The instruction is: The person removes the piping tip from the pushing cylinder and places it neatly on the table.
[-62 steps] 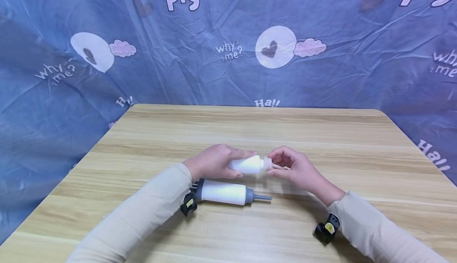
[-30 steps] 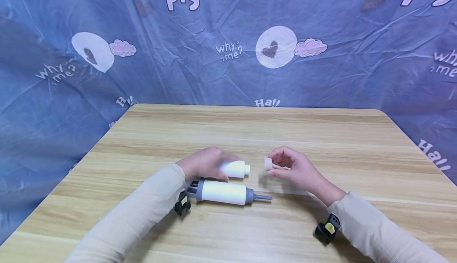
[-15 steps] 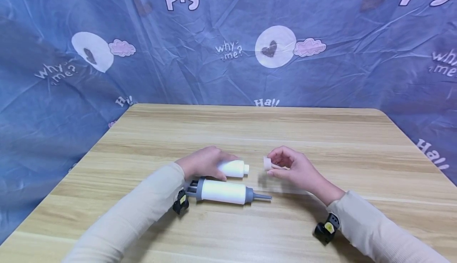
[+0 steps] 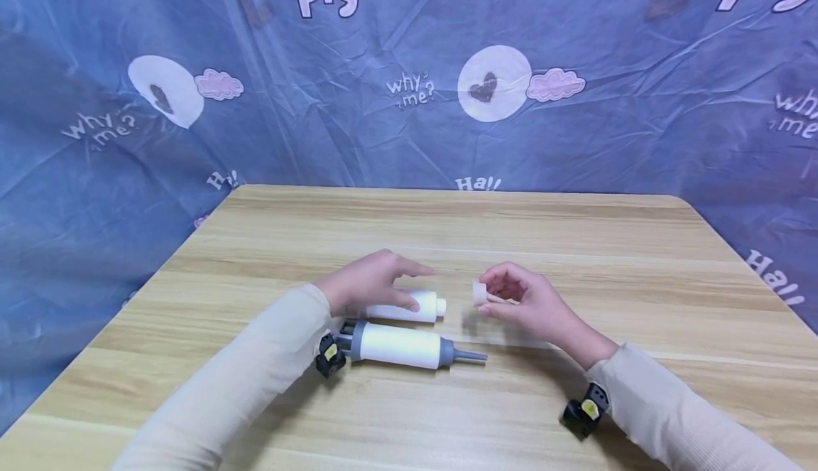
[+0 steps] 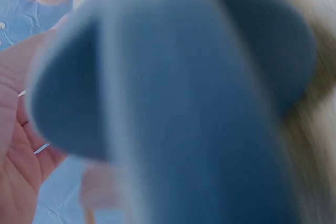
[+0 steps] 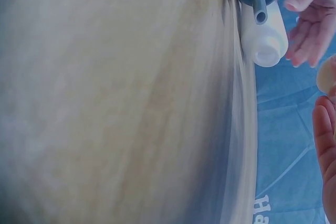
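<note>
In the head view, a white bottle (image 4: 402, 307) with a narrow neck lies on its side on the table. My left hand (image 4: 377, 279) is just above it, thumb and fingers spread apart; whether the thumb touches the bottle I cannot tell. To the right, my right hand (image 4: 527, 300) pinches a white cap (image 4: 479, 293) by its thin beige stem. Cap and bottle neck are apart. In front of the bottle lies a hand pump (image 4: 402, 345) with a white barrel, grey nozzle and slotted grey end. That grey end (image 5: 173, 98) fills the left wrist view, blurred.
The wooden table (image 4: 447, 229) extends behind and in front of the hands. A blue printed sheet (image 4: 351, 123) hangs behind its far edge. Black wrist cameras sit under both sleeves, the left one (image 4: 330, 356) close to the pump's slotted end.
My left hand has moved the bottle left, away from the cap, laid it on the table and released it with fingers spreading. My right hand has stayed put, pinching the cap.
</note>
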